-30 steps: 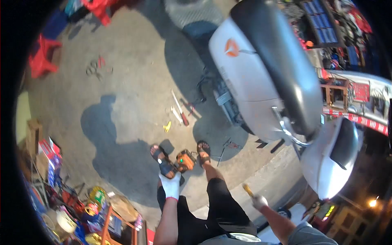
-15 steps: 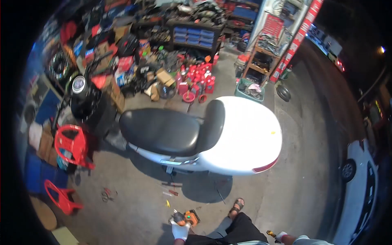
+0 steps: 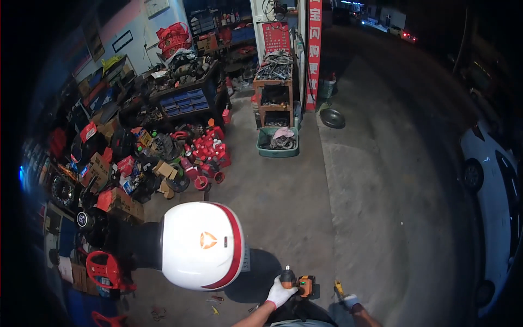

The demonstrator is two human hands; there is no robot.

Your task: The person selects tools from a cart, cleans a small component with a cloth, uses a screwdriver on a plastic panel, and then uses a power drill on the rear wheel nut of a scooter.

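My left hand point(image 3: 280, 292), in a white glove with red cuff, is closed around an orange-and-black cordless power tool point(image 3: 305, 285) at the lower middle. My gloved right hand point(image 3: 351, 302), lower right, is closed on a yellow-handled tool point(image 3: 339, 288), held pointing forward; its exact kind is unclear. Left of my left hand stands the scooter, its white top box point(image 3: 188, 245) with red band nearest me, hiding much of the seat. A yellow tool point(image 3: 215, 309) and other small tools lie on the floor below the box.
Piles of parts, boxes and red bottles point(image 3: 210, 150) cover the back left. A wooden tool rack point(image 3: 275, 83) stands by the pillar behind a green tub point(image 3: 278, 153). Red plastic stools point(image 3: 106, 270) are at lower left. A white car point(image 3: 493, 196) stands at the right, beside a dark road.
My view has lifted and swung toward the shop's back and the street, so the scooter now sits lower left, seen from its rear. Both hands still hold their tools.
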